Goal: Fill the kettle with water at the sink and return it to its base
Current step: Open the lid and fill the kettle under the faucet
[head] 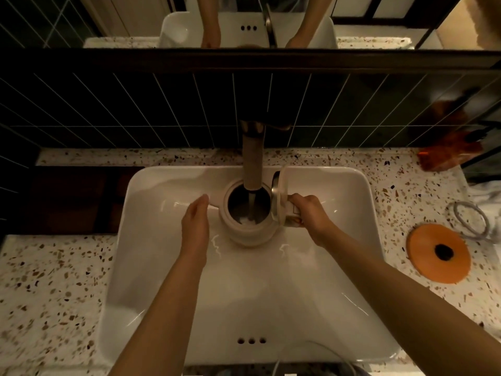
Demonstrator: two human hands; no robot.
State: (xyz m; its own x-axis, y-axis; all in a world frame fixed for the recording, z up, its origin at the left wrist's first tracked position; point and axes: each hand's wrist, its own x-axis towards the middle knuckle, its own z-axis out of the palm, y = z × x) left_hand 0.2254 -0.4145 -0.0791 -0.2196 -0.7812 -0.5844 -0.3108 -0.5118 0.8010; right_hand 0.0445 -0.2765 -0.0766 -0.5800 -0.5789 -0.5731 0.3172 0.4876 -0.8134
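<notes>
Speckled counter (pixel 54 280) rings sink (pixel 162 308); right hand (pixel 309 215) grips kettle (pixel 246 229), left hand (pixel 195 226) seemingly loose.

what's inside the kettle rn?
Inside the kettle: a stream from the faucet and foamy water pooled at the bottom. Its depth can't be judged; the lid stands open.

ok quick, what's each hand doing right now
Left hand: open, beside the kettle, holding nothing.
Right hand: closed on the kettle's handle.
</notes>
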